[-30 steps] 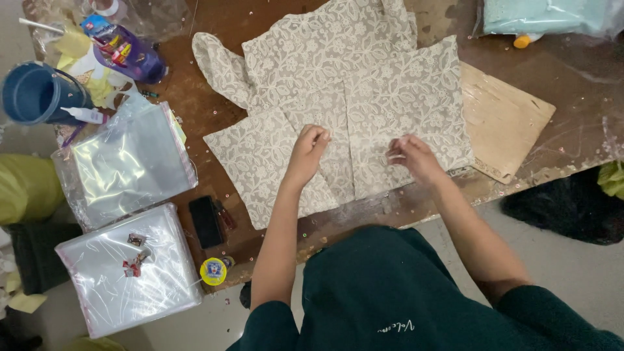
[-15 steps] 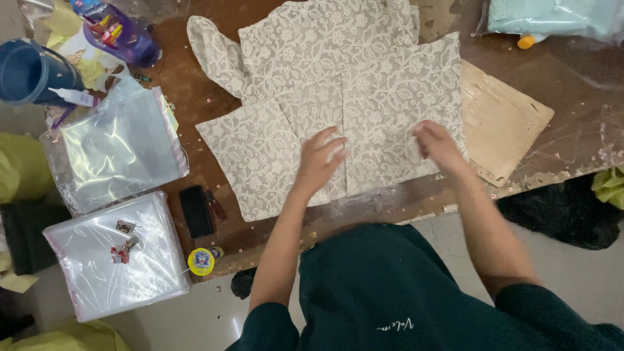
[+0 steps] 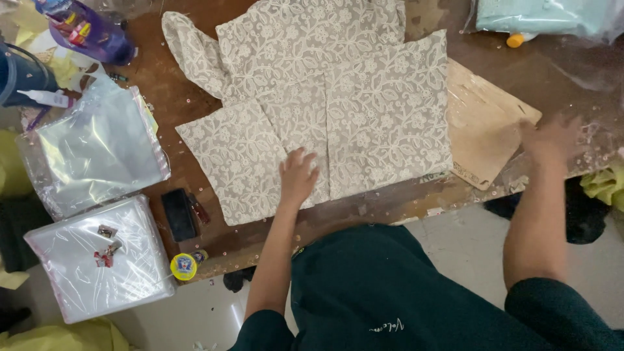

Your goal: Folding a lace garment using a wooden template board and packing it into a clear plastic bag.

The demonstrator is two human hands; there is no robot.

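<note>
A beige lace garment (image 3: 338, 110) with a floral pattern lies folded on the brown wooden table (image 3: 182, 97). My left hand (image 3: 298, 177) rests flat on its near edge, fingers apart. My right hand (image 3: 551, 140) is blurred, off the cloth, over the table's right side next to a tan cardboard sheet (image 3: 484, 123). It holds nothing that I can see.
Clear plastic bags (image 3: 97, 149) lie at the left, and a stack of packed ones (image 3: 97, 260) sits at the near left. A black phone (image 3: 178, 214), a small yellow-lidded jar (image 3: 183, 266), a purple bottle (image 3: 84, 29) and a bagged pale blue cloth (image 3: 539, 16) lie around.
My right hand has left the garment and swung out to the right past the cardboard. My left hand has stayed on the cloth's near edge.
</note>
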